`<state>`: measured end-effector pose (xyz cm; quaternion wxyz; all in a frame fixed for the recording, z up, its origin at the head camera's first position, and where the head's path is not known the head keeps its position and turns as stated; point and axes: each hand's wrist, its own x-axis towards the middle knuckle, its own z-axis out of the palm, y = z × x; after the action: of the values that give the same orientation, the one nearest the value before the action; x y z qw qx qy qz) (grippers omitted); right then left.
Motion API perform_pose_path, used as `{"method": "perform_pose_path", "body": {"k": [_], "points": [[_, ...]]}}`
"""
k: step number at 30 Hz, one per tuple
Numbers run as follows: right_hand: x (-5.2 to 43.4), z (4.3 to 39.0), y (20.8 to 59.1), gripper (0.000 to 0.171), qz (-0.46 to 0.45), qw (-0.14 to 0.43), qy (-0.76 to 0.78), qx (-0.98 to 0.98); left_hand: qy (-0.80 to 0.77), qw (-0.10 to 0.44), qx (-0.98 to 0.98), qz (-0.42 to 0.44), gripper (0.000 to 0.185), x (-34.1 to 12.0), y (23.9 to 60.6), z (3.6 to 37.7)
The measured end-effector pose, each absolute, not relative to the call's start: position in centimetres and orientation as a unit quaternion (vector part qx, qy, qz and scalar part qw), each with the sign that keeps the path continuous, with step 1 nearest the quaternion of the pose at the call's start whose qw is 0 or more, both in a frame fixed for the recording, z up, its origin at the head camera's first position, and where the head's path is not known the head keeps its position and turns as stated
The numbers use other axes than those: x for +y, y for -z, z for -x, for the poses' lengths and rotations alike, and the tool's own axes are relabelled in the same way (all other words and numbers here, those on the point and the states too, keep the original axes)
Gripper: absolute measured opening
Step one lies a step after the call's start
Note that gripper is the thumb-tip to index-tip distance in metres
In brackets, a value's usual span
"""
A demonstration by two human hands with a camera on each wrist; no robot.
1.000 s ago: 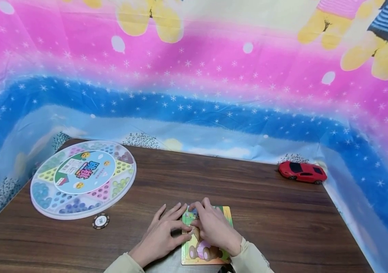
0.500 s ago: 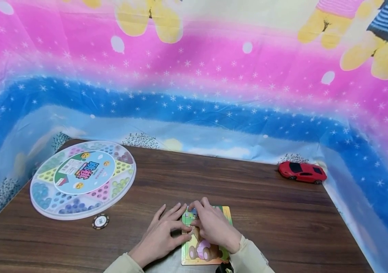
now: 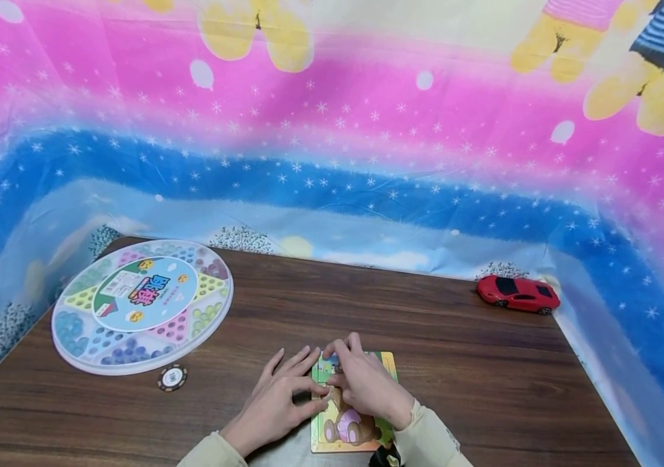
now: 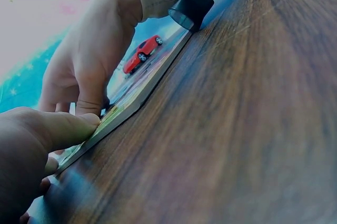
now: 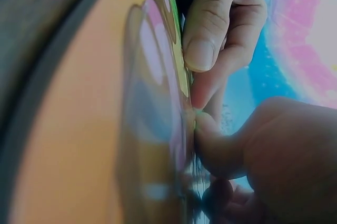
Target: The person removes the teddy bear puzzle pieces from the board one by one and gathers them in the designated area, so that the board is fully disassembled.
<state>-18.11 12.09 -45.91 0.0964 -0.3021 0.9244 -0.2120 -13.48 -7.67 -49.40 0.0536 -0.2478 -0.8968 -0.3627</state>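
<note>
A small picture puzzle with a brown bear in pink lies flat on the table before me. My left hand rests at its left edge, thumb and index tip touching the surface and the other fingers extended past the board. Bent over the upper part is my right hand, its thumb and curled index finger around a puzzle piece with blue on it, mostly hidden by the fingers. Seen from the left wrist, the board sits low on the wood. The right wrist view shows both thumbs close together on the picture.
A round Chinese checkers set with marbles under a clear lid stands at the left. Beside it lies a black-and-white poker chip. A red toy car is at the back right corner. Patterned cloth hangs behind the brown table.
The fingers of my right hand shift very slightly at the top of the puzzle. My left hand and the puzzle stay in place.
</note>
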Motion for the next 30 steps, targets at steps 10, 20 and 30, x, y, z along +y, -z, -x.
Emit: {"method": "perform_pose_path", "body": {"k": [10, 20, 30], "points": [[12.4, 18.3, 46.0, 0.03, 0.291, 0.109, 0.287, 0.906, 0.358, 0.059, -0.897, 0.251, 0.014, -7.8, 49.3, 13.6], [13.0, 18.5, 45.9, 0.028, 0.266, 0.137, 0.364, 0.882, 0.361, 0.053, -0.898, 0.245, 0.009, -7.8, 49.1, 13.7], [15.5, 19.1, 45.0, 0.017, 0.263, 0.157, 0.441, 0.844, 0.364, 0.061, -0.896, 0.245, 0.008, -7.6, 49.5, 13.6]]}}
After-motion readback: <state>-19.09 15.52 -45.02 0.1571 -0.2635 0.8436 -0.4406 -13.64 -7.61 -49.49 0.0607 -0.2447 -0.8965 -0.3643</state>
